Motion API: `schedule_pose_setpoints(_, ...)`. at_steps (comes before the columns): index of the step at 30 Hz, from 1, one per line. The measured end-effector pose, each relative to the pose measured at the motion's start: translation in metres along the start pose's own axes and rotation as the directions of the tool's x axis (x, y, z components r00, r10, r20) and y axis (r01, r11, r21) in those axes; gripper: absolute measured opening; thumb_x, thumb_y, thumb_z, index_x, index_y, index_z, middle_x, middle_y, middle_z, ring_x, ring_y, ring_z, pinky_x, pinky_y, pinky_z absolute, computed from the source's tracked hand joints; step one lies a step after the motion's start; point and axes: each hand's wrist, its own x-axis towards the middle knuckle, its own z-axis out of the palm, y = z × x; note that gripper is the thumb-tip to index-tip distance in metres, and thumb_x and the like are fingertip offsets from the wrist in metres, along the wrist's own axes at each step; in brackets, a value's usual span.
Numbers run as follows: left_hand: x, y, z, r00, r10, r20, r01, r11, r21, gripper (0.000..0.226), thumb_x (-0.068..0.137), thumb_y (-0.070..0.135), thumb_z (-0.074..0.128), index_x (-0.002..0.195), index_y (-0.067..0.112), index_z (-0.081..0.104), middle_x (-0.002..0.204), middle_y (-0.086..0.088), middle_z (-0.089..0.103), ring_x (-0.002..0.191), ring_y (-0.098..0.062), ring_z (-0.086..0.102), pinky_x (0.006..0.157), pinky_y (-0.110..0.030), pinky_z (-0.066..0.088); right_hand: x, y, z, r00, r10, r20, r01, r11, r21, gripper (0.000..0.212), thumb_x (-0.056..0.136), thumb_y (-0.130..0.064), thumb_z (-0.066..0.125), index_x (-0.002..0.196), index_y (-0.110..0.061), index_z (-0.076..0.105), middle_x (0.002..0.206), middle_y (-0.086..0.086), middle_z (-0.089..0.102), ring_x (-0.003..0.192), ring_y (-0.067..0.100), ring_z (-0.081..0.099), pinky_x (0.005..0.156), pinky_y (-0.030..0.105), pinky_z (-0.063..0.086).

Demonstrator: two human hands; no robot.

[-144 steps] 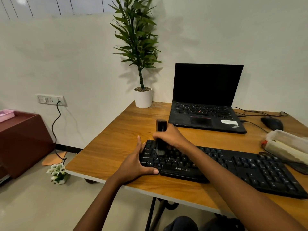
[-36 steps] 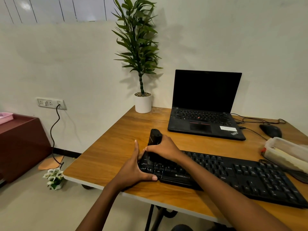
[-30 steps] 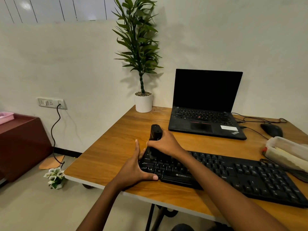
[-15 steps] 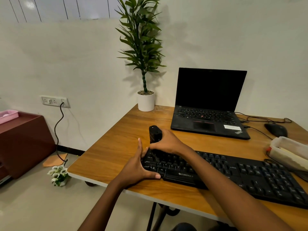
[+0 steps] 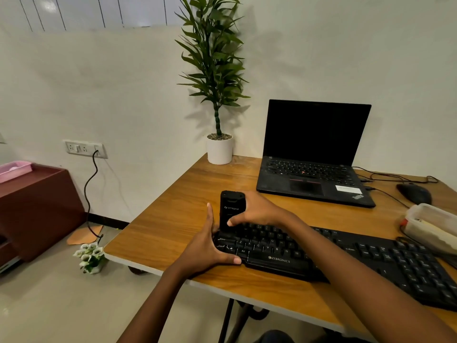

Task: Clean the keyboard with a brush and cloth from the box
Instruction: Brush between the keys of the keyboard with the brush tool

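The right grip (image 5: 257, 211) holds the brush (image 5: 231, 206) on the keyboard (image 5: 346, 256), 9 o'clock end, left grip (image 5: 205, 251) flat, bracing it; short light strokes should suit.

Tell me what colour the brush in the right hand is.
The brush is black with faint pale lettering, seen in the head view.

Cream wall (image 5: 123, 82), with glossy panels (image 5: 99, 11) above, behind a wooden desk (image 5: 173, 219). Far left of the left hand (image 5: 205, 248): wall socket (image 5: 84, 148) with black cable (image 5: 89, 184), maroon cabinet (image 5: 37, 206), grey floor (image 5: 61, 305). Beyond the hand, at the desk's corner: potted plant (image 5: 215, 70).
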Motion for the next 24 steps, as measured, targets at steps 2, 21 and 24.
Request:
schedule_pose_setpoints(2, 0.0, 0.0, 0.0, 1.0, 0.008, 0.003, -0.008, 1.0, 0.001, 0.142, 0.062, 0.023, 0.086, 0.141, 0.029, -0.032, 0.147, 0.005, 0.038, 0.12, 0.004, 0.04, 0.086, 0.002, 0.036, 0.0, -0.001, -0.007, 1.0, 0.008, 0.029, -0.006, 0.997, -0.08, 0.037, 0.068, -0.013, 0.079, 0.094, -0.02, 0.054, 0.086, -0.007, 0.059, 0.086, 0.014, 0.058, 0.075, 0.026, 0.048)
schedule_pose_setpoints(21, 0.001, -0.001, -0.001, 1.0, 0.006, -0.015, -0.006, 1.0, 0.011, 0.141, 0.063, 0.021, 0.086, 0.141, 0.028, -0.031, 0.141, 0.012, 0.04, 0.117, 0.008, 0.04, 0.084, 0.004, 0.034, -0.003, -0.006, 0.0, 0.997, -0.056, -0.046, 0.049, 0.989, -0.142, 0.043, 0.069, -0.015, 0.077, 0.107, -0.012, 0.056, 0.099, 0.0, 0.061, 0.092, 0.015, 0.057, 0.079, 0.028, 0.047)
schedule_pose_setpoints(24, 0.002, -0.001, 0.0, 1.0, 0.009, -0.012, -0.008, 1.0, 0.023, 0.139, 0.064, 0.02, 0.085, 0.141, 0.027, -0.031, 0.127, 0.018, 0.042, 0.104, 0.016, 0.046, 0.081, 0.004, 0.035, -0.007, -0.002, 0.007, 0.999, -0.022, -0.038, 0.021, 0.999, -0.032, 0.049, 0.071, -0.014, 0.077, 0.114, -0.014, 0.054, 0.101, -0.004, 0.059, 0.096, 0.013, 0.057, 0.082, 0.025, 0.047)
